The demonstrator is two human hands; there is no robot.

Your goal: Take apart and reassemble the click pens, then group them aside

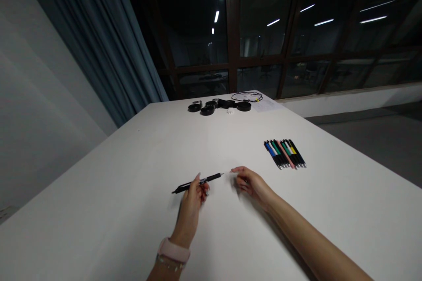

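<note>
My left hand (194, 197) is closed around a black pen (214, 178), which it holds level above the white table (132, 149) with the tip pointing right. My right hand (249, 182) hovers just right of the pen's tip, fingers curled with thumb and forefinger pinched together; what they pinch, if anything, is too small to make out. A row of several pens (285, 153) with coloured barrels lies on the table, farther back and to the right of my right hand.
Black round objects and straps (217, 105), a coiled black cable (247, 95) and a sheet of paper (268, 104) lie at the table's far end. A curtain (108, 44) hangs at the left, dark windows behind. The table's right edge runs diagonally past the pens.
</note>
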